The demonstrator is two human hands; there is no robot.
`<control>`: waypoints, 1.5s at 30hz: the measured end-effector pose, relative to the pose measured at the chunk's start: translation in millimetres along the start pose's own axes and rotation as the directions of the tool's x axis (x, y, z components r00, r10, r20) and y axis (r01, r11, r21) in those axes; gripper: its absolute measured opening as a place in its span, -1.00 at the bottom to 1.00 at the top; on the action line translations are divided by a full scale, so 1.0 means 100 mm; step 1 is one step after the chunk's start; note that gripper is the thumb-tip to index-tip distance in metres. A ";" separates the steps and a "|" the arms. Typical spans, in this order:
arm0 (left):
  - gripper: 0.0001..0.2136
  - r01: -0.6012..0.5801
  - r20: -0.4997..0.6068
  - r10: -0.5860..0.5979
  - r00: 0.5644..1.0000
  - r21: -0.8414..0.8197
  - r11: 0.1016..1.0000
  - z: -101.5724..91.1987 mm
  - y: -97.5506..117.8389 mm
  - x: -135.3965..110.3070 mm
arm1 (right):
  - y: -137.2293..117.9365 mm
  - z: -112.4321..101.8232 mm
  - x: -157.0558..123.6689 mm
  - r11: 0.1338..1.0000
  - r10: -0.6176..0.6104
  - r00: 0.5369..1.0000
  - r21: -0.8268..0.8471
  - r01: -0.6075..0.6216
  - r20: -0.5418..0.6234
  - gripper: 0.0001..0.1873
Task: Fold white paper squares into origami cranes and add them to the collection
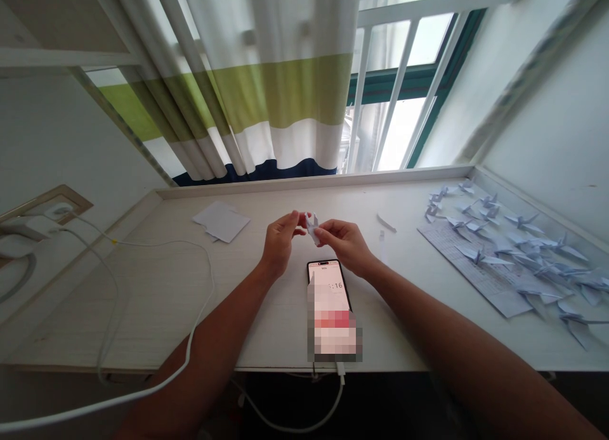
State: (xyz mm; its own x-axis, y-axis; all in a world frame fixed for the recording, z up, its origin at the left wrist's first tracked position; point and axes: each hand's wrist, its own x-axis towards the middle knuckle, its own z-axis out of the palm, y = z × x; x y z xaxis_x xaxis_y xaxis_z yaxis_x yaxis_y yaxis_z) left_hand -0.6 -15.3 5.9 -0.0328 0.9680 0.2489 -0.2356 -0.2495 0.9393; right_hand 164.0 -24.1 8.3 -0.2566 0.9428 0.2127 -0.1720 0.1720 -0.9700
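Note:
A small folded white paper crane is held up between my hands, above the desk and just beyond the phone. My right hand pinches its lower right side between thumb and fingers. On the other side, my left hand has its fingers curled in, with the fingertips at the crane's left edge, partly behind it. Directly below lies a phone with its screen lit, part of it blurred out. A white charging cable runs from the phone's lower end over the desk's front edge.
Many finished paper cranes lie on the right, some on a printed sheet. Square white papers are stacked at left. A curved paper scrap lies right of my hands. Another white cable passes over my left forearm from the wall outlet.

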 end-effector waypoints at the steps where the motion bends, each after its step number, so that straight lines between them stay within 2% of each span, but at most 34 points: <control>1: -0.69 -0.008 -0.007 0.008 1.000 0.011 1.000 0.00 0.01 0.00 | 0.00 0.00 0.00 1.000 0.000 1.000 -0.006 0.000 -0.004 -0.64; 7: -0.77 -0.038 -0.005 0.038 0.999 0.058 0.998 0.00 0.01 0.01 | 0.03 -0.01 0.01 1.000 0.005 1.000 -0.012 -0.005 -0.016 -0.63; 14: -0.78 0.004 0.068 -0.001 0.998 -0.040 0.999 -0.03 -0.03 0.03 | 0.01 0.00 0.01 1.000 0.002 1.000 0.013 -0.002 0.018 -0.62; 25: -0.71 -0.090 0.028 0.088 0.996 0.073 0.993 -0.05 0.09 0.02 | 0.02 -0.02 0.00 0.999 -0.003 1.000 -0.053 0.004 0.022 -0.61; 35: -0.78 -0.063 0.184 0.028 0.983 0.185 0.981 -0.22 0.15 0.11 | -0.01 -0.06 0.01 1.000 0.029 0.999 -0.005 -0.029 -0.014 -0.62; 39: -0.77 -0.093 0.251 0.027 0.968 0.255 0.962 -0.31 0.15 0.15 | 0.01 -0.08 0.02 0.999 0.040 0.999 -0.013 -0.040 0.001 -0.62; 41: -0.76 -0.123 0.247 0.049 0.968 0.294 0.948 -0.32 0.13 0.16 | 0.02 -0.08 0.03 0.999 0.044 0.999 -0.019 -0.044 0.012 -0.62; 45: -0.75 -0.148 0.144 0.104 0.984 0.336 0.930 -0.29 0.09 0.15 | 0.05 -0.07 0.03 0.998 0.054 0.997 -0.025 -0.053 0.050 -0.61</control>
State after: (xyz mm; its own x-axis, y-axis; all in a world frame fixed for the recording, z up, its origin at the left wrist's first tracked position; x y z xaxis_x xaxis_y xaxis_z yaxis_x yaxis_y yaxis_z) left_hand -31.0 -2.7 11.3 0.0833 0.9224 0.3771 0.1123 -0.3847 0.9162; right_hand 168.9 -18.4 3.5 -0.3127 0.9353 0.1656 -0.1343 0.1291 -0.9825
